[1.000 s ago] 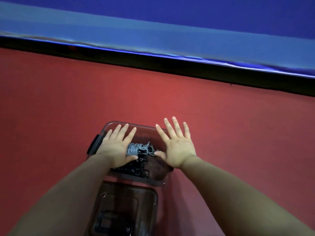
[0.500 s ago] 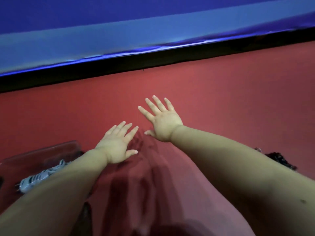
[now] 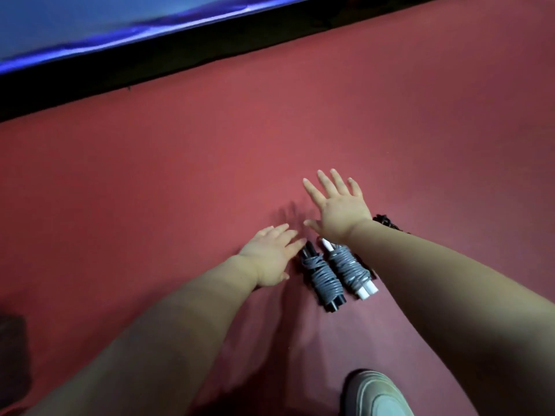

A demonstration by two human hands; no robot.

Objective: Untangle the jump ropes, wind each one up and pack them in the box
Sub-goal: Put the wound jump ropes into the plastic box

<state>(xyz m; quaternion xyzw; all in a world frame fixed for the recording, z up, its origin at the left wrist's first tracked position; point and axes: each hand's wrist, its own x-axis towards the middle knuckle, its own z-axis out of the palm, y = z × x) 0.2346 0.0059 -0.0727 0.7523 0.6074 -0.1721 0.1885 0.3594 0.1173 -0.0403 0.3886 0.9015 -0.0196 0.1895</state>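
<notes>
Two wound jump ropes lie side by side on the red floor. One has black handles wrapped in grey cord, the other white handles wrapped in grey cord. My left hand hovers just left of the black-handled bundle, fingers straight. My right hand is spread flat above and beyond the bundles, holding nothing. A dark tangle of rope peeks out behind my right forearm. A dark shape at the left edge may be the box; I cannot tell.
A black strip and a blue mat border the red floor at the far side. A grey shoe shows at the bottom right.
The view swung right, away from the clear box with ropes in it. Both hands left the box and now hover over two wound ropes on the floor.
</notes>
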